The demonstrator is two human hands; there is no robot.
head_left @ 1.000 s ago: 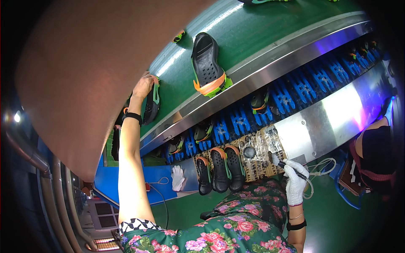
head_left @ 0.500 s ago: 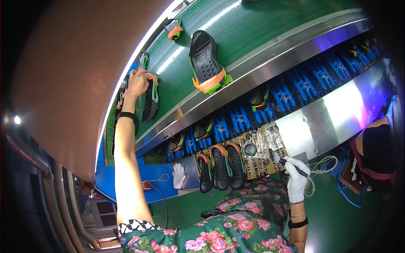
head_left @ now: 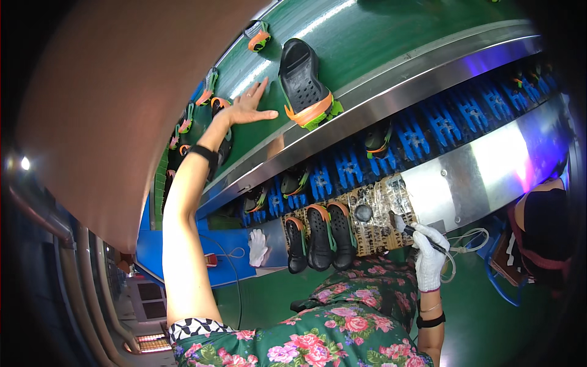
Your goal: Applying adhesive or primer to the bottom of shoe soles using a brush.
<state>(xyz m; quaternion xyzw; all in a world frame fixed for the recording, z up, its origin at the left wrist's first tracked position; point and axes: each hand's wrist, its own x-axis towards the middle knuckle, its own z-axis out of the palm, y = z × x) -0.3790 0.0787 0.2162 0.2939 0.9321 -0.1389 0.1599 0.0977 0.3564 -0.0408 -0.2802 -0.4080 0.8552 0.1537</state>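
My bare left hand (head_left: 246,111) hovers over the green conveyor belt (head_left: 361,49), fingers spread and holding nothing. Just right of it lies a black clog (head_left: 304,76) with an orange and lime-green strap. Partly behind my left wrist is another dark clog (head_left: 225,147) with an orange edge. My right hand (head_left: 430,257), in a white knitted glove, grips a corded hand tool (head_left: 400,222) with a flat tip; part of its handle is hidden by the fingers. Left of that tool, three black clogs (head_left: 319,244) with orange and green trim stand side by side on a taped ledge (head_left: 378,229).
Several shoes crowd the belt's left end. A steel rail (head_left: 391,85) separates the belt from a lower row of blue racks (head_left: 413,139) carrying some clogs. A white glove (head_left: 258,248) lies on the blue table (head_left: 235,272). A seated person (head_left: 541,214) is at far right.
My left hand has let go of the shoe at the belt's left end and moved right toward the large black clog, fingers opening. My right hand keeps its hold on the tool, nearly still.
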